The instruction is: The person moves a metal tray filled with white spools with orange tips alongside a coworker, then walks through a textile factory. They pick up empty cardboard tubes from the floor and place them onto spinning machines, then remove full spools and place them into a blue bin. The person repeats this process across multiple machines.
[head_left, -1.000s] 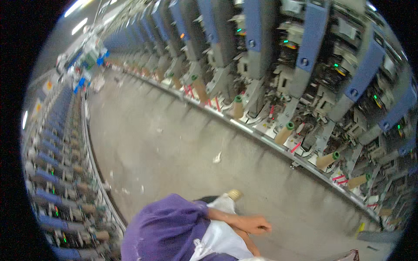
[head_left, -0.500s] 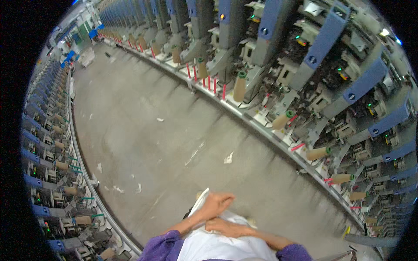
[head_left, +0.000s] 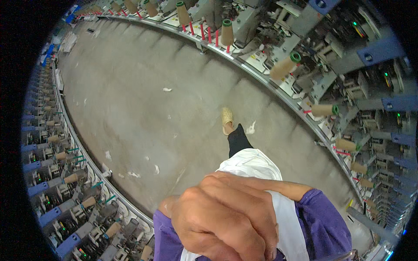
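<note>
Between two long rows of winding machines, a person walks down the grey concrete floor [head_left: 143, 95], seen from the head camera looking straight down. Both hands are drawn in close against the body. One hand [head_left: 226, 217] fills the lower middle of the picture, its back toward the camera and its fingers curled over; which hand it is I cannot say for certain, though the purple sleeve [head_left: 324, 222] runs off toward the person's right. It lies against the white cloth [head_left: 252, 163] at the person's front, an apron or a bundle, I cannot tell which. Whether the grip is closed on a fold of that cloth or merely rests on it is hidden by the knuckles. The other hand lies under or behind this one, and its grip cannot be made out.

One foot in a pale yellow clog [head_left: 227, 118] is stepped forward below a dark trouser leg [head_left: 238, 140]. Tufts of white lint [head_left: 251, 128] lie scattered on the floor, one just beside the clog. Along the right-hand machine [head_left: 348, 74], tan cardboard cones [head_left: 285, 66] with green tips stand out on their holders, well apart from the hands.

As to the work, I judge none is being done on either row at this instant: no cone is touched, and the hands keep to the cloth while the person walks the aisle.
</note>
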The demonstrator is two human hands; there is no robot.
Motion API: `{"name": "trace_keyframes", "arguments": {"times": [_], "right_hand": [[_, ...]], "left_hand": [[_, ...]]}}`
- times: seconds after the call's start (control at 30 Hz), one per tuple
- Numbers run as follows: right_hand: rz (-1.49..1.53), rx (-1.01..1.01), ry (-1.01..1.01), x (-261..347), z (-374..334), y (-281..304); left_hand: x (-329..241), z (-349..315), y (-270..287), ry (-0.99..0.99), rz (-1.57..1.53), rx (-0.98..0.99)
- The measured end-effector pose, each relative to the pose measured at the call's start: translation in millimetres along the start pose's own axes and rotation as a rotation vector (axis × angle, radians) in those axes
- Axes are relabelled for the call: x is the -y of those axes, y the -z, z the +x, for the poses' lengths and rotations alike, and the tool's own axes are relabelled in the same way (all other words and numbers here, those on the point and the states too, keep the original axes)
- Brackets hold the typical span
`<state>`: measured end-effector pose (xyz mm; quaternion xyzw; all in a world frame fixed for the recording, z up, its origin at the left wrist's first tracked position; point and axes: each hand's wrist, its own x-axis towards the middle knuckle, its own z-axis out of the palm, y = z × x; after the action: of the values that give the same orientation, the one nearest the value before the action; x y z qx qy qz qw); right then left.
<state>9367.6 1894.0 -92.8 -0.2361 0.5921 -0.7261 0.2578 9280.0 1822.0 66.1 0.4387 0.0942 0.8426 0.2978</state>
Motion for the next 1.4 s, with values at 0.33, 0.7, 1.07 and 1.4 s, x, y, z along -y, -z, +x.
{"name": "trace_keyframes", "arguments": {"times": [0.33,0.7,1.07,1.4], "right_hand": [[-0.619,-0.783,0.070,70.0,98.3,277.2],[-0.594,-1.990,0.142,156.0,118.0,627.7],[-0.488,-2.446,0.077,167.1,156.3,666.8],[0.225,-2.281,0.721,146.9,190.8,666.0]], "left_hand": [[-36.9,119.4,164.8,0.146,0.302,-0.131],[-93.8,112.3,400.3,0.504,0.610,-1.283],[-136.6,310.8,604.5,0.583,0.741,-0.673],[-19.9,363.2,611.1,0.787,0.816,-0.170]]}}
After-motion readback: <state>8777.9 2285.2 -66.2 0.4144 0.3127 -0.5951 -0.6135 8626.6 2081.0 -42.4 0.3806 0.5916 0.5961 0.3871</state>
